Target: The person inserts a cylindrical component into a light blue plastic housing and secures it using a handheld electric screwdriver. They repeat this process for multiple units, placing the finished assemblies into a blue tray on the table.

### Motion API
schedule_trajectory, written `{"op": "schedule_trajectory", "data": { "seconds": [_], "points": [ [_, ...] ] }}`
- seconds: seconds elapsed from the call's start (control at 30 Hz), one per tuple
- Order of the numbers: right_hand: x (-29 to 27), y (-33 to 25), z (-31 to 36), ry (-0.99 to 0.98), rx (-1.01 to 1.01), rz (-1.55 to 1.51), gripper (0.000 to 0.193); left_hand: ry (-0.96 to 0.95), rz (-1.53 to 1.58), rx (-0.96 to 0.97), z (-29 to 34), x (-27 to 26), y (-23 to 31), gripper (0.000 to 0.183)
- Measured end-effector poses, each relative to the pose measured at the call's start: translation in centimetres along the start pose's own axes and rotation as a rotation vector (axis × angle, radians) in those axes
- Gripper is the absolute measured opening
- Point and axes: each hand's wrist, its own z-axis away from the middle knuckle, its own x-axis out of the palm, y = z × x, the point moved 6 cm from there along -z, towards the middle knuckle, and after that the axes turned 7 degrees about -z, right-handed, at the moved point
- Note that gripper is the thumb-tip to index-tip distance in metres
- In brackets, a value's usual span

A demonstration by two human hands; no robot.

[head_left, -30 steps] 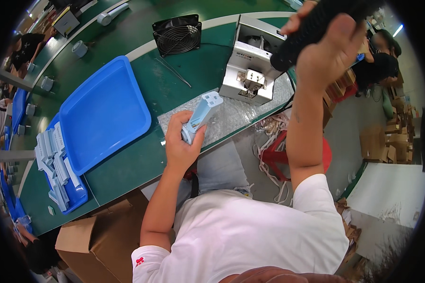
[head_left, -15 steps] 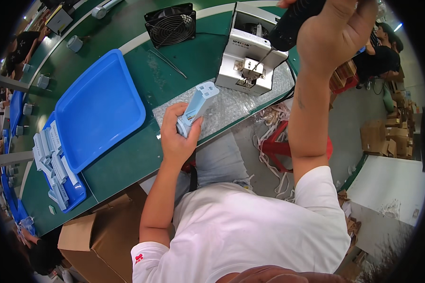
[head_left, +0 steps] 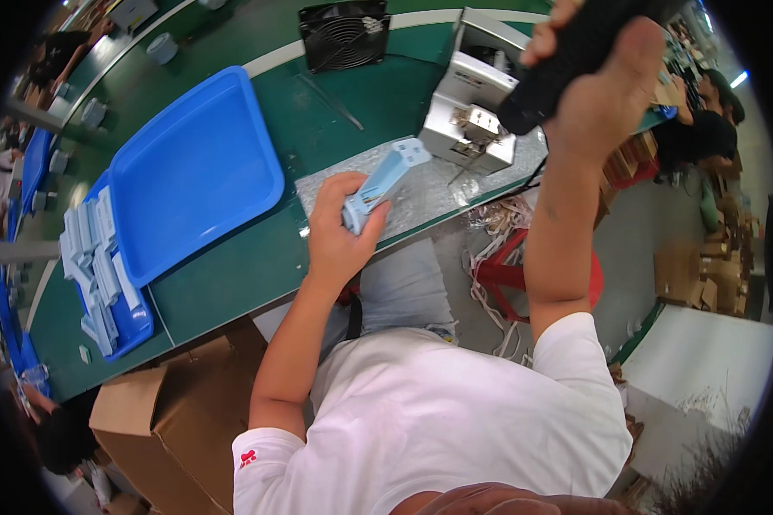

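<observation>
My left hand (head_left: 342, 232) is closed around a light-blue plastic housing (head_left: 392, 175), a long hollow piece with its open side showing. It is tilted, its holed end pointing away from me and to the right, above the bubble-wrapped mat. My right hand (head_left: 608, 110) is wrapped around a black electric screwdriver (head_left: 567, 73), raised beside the feeder. Its thin bit, blurred, slants down to the left past the front of the silver screw feeder (head_left: 465, 93). Whether a screw sits on the bit, I cannot tell.
A blue tray (head_left: 270, 182) overlaps another blue tray (head_left: 146, 330) piled with several light-blue housings (head_left: 94, 245). A black fan (head_left: 345, 39) and tweezers (head_left: 331, 101) lie at the back. A red stool (head_left: 588, 279) stands right of my legs; a cardboard box (head_left: 176, 429) is at lower left.
The screwdriver has come away from the feeder's metal outlet, toward me and nearer the housing. My left hand still holds the housing. The whole view has shifted a little.
</observation>
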Motion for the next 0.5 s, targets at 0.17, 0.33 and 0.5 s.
{"op": "schedule_trajectory", "data": {
  "seconds": [0.17,0.33,0.5],
  "points": [
    [0.7,-1.9,-0.3,-0.284,0.175,-0.621,0.073,-0.038,0.015,-0.007,-0.1,0.3,-0.1,0.036],
    [3.0,0.5,-0.8,-0.301,0.151,-0.555,0.085,-0.007,0.030,0.008,-0.1,0.1,0.2,0.036],
    [2.1,1.4,0.4,-0.145,0.103,-0.232,0.092,0.016,0.027,0.060,-0.3,0.0,0.7,0.036]
  ]
}}
